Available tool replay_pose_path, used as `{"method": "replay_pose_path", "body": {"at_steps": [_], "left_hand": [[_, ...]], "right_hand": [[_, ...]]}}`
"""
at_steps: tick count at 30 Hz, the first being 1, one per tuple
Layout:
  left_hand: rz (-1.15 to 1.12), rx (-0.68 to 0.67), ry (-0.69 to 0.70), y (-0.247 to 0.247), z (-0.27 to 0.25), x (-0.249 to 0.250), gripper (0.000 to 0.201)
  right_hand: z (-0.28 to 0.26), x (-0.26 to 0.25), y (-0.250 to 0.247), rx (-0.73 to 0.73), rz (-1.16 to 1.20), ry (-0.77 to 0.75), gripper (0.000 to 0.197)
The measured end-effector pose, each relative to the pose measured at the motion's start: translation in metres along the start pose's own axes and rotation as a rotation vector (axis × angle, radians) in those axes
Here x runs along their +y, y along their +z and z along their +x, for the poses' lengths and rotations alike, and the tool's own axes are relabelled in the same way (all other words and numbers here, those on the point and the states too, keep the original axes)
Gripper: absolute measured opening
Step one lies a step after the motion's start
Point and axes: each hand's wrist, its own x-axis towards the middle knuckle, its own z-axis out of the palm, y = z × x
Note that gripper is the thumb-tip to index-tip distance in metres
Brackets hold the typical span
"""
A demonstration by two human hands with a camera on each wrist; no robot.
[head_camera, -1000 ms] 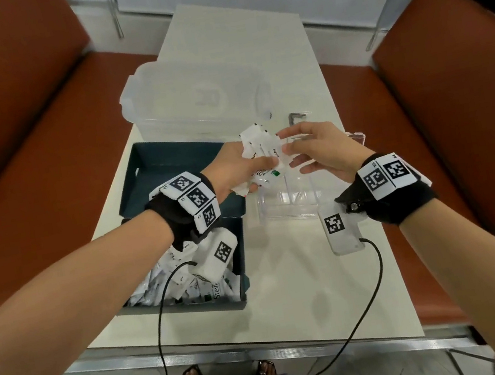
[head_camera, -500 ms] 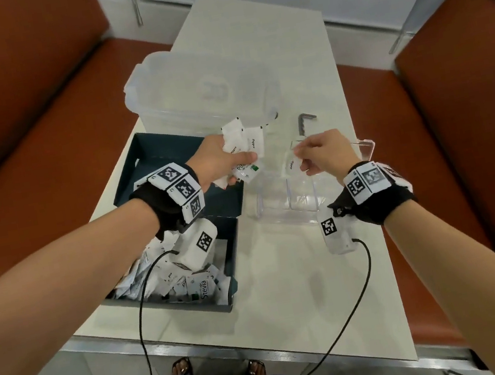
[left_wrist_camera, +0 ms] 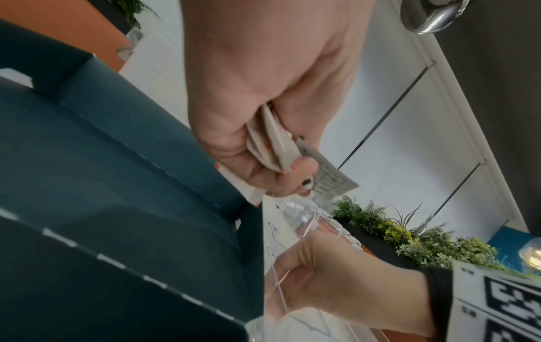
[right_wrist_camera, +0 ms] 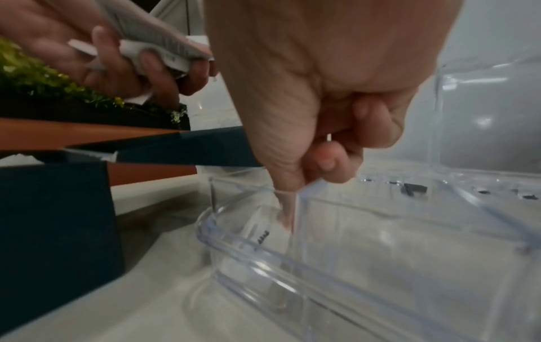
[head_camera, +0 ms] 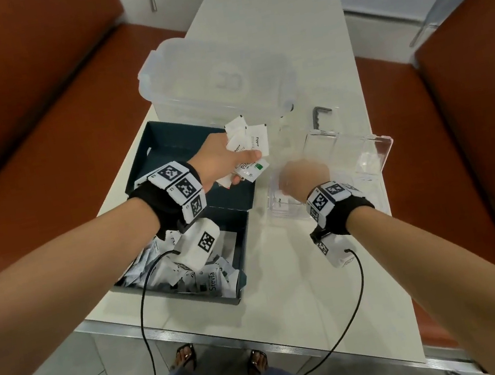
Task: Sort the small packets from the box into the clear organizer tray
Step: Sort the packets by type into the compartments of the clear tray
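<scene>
My left hand (head_camera: 222, 162) hovers over the dark box's raised lid (head_camera: 179, 139) and grips a fanned bunch of white packets (head_camera: 249, 144); the left wrist view shows its fingers curled around the bunch (left_wrist_camera: 275, 148). The dark box (head_camera: 244, 253) below my left wrist holds several loose packets (head_camera: 195, 274). My right hand (head_camera: 302, 178) reaches down into the near-left compartment of the clear organizer tray (head_camera: 366, 161). There thumb and forefinger (right_wrist_camera: 322, 162) pinch a thin white packet (right_wrist_camera: 263, 231) that sits partly inside the tray's rim (right_wrist_camera: 263, 261).
A large clear plastic container (head_camera: 214, 78) stands behind the box. A dark bent metal key (head_camera: 320, 113) lies behind the tray. Orange benches (head_camera: 32, 125) flank the narrow white table, whose metal front edge (head_camera: 266, 344) is near me. Black cables hang from both wrists.
My right hand took one packet from the bunch, drew away from my left hand and dropped into the tray's near-left compartment. The left hand kept its bunch and barely moved.
</scene>
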Motion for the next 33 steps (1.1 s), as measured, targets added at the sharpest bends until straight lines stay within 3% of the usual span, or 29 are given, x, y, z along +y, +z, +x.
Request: {"method": "replay_pose_path", "body": {"at_steps": [6, 9, 12, 15, 17, 19, 23, 26, 29, 33], "left_hand": [[-0.016, -0.023, -0.015, 0.005, 0.000, -0.001, 0.023], [-0.016, -0.029, -0.015, 0.006, -0.001, -0.002, 0.025], [-0.004, -0.040, -0.003, 0.006, -0.001, -0.004, 0.019], [0.004, -0.050, 0.012, 0.005, -0.002, -0.004, 0.016], [-0.002, -0.057, 0.008, 0.007, -0.002, -0.003, 0.022], [-0.008, -0.074, 0.010, 0.009, -0.002, 0.000, 0.029], [-0.018, -0.100, 0.041, 0.015, -0.004, 0.003, 0.029], [-0.016, -0.091, 0.038, 0.015, -0.004, 0.002, 0.030], [-0.017, -0.061, 0.028, 0.009, -0.005, -0.003, 0.033], [-0.023, -0.034, 0.016, 0.001, -0.005, -0.008, 0.021]], "right_hand": [[0.000, -0.006, 0.007, -0.002, -0.222, -0.059, 0.029], [-0.004, -0.007, 0.005, 0.019, -0.223, -0.084, 0.028], [-0.010, -0.002, -0.014, 0.078, -0.057, -0.024, 0.024], [-0.020, 0.006, -0.049, 0.289, 0.288, 0.042, 0.024], [-0.027, 0.008, -0.072, 0.389, 0.594, 0.012, 0.024], [-0.033, 0.004, -0.087, 0.382, 0.760, -0.071, 0.027], [-0.038, -0.004, -0.090, 0.320, 0.788, -0.160, 0.021], [-0.036, 0.003, -0.086, 0.378, 0.926, -0.084, 0.009], [-0.030, 0.020, -0.083, 0.437, 1.047, 0.039, 0.010], [-0.021, 0.031, -0.064, 0.302, 0.824, 0.094, 0.013]]}}
